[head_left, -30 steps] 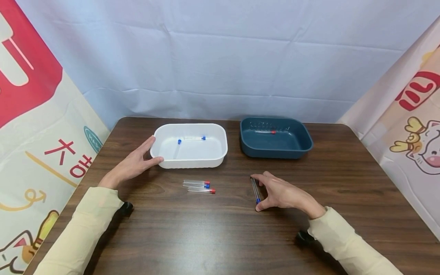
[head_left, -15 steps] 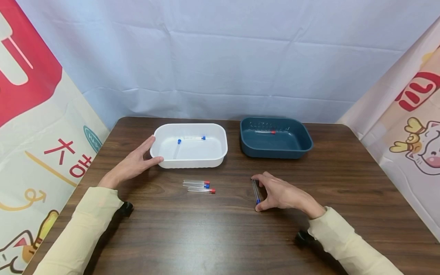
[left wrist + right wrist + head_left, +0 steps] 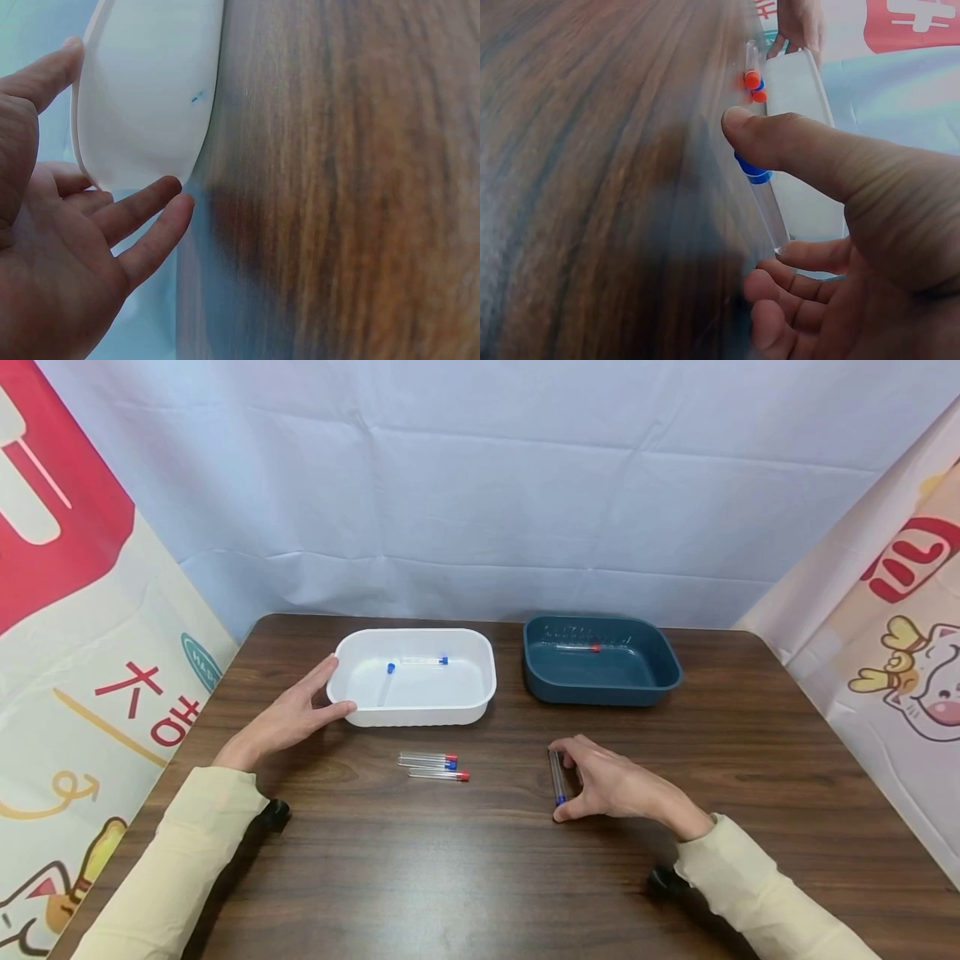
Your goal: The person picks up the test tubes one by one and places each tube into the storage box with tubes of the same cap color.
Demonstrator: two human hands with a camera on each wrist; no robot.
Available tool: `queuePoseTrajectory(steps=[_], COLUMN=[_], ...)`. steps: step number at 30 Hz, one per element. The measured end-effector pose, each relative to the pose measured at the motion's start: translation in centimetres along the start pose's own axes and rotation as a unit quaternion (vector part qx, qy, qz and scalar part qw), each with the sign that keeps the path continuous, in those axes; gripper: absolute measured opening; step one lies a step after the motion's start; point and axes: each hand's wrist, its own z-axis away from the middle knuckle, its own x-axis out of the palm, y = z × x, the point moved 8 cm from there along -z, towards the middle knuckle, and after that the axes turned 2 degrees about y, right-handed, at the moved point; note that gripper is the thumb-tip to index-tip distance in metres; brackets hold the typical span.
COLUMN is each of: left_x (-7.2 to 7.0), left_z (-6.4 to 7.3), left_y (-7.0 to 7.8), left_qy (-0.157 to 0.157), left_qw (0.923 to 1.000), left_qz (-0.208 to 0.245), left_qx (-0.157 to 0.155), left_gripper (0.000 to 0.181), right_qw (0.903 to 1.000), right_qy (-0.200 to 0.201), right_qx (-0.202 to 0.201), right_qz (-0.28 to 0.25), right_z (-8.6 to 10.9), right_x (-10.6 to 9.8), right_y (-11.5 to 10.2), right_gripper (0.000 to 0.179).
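My right hand [image 3: 611,782] pinches a clear test tube with a blue cap [image 3: 557,777] by its two ends, thumb at the cap and index finger at the other end. In the right wrist view, the blue cap [image 3: 754,171] shows under the thumb. My left hand [image 3: 291,714] rests against the left end of a white plastic basin [image 3: 412,717], its fingers fairly straight. Two blue-capped tubes [image 3: 423,661] lie inside that basin. In front of it, three tubes [image 3: 435,766] lie side by side, two capped red and one blue.
A dark teal basin [image 3: 603,695] stands at the back right, holding a red-capped tube [image 3: 576,647]. Both basins stand near the far edge of the wooden table [image 3: 420,877]. A pale cloth [image 3: 480,502] hangs behind, with printed cloths at both sides.
My right hand's thumb and the cap end of the tube have shifted very slightly left. The left hand and both basins stay as they were.
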Motion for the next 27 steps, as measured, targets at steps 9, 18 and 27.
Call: queuePoseTrajectory(steps=[9,18,27], left_x=[0.1,0.1,0.1], left_z=[0.0,-0.1,-0.1], left_y=[0.0,0.0,-0.2], left_qy=[-0.001,-0.001,0.001], left_qw=[1.0000,1.0000,1.0000], left_qz=[0.001,0.000,-0.001], left_qx=[-0.001,0.000,-0.001], left_gripper=[0.099,0.099,0.099], right_qw=[0.9996,0.9993,0.9989], right_qy=[0.020,0.024,0.031], right_qx=[-0.018,-0.027,-0.032], right_qz=[-0.014,-0.012,-0.015], right_z=[-0.2,-1.0,-2.7], right_x=[-1.0,-2.7,-4.7], right_y=[-0.8,-2.0,-3.7], right_gripper=[0.085,0.087,0.090])
